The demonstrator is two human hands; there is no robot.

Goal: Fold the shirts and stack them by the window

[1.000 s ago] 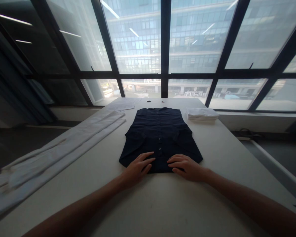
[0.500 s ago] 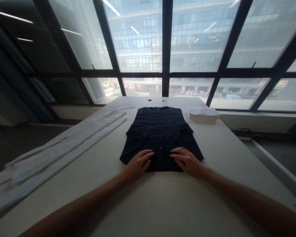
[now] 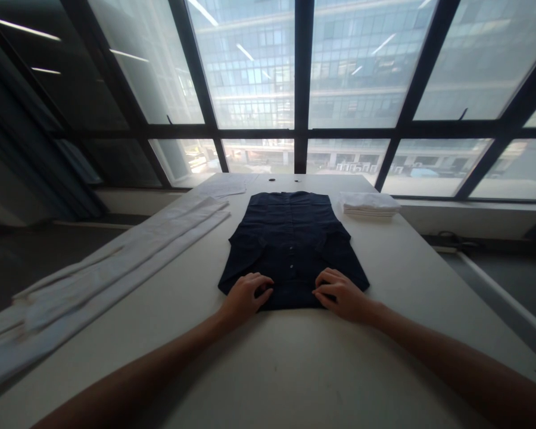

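Observation:
A dark navy button-up shirt lies flat on the white table, its row of small buttons running down the middle. No sleeves stick out at its sides. Close to its near edge, my left hand has its fingers curled toward the thumb, pinching the cloth left of the buttons. My right hand does the same to the right, fingertips and thumb close together on the fabric. A slight ridge in the cloth runs between the two hands. The fingertips partly hide the pinched cloth.
Long white cloth pieces lie along the left side of the white table. A folded white stack sits at the far right, and thin white sheets at the far left. Large windows stand behind the table.
Both hands have gone from lying with fingers extended on the shirt to curled, pinching its cloth. The hands are slightly farther apart, and a faint ridge has formed between them.

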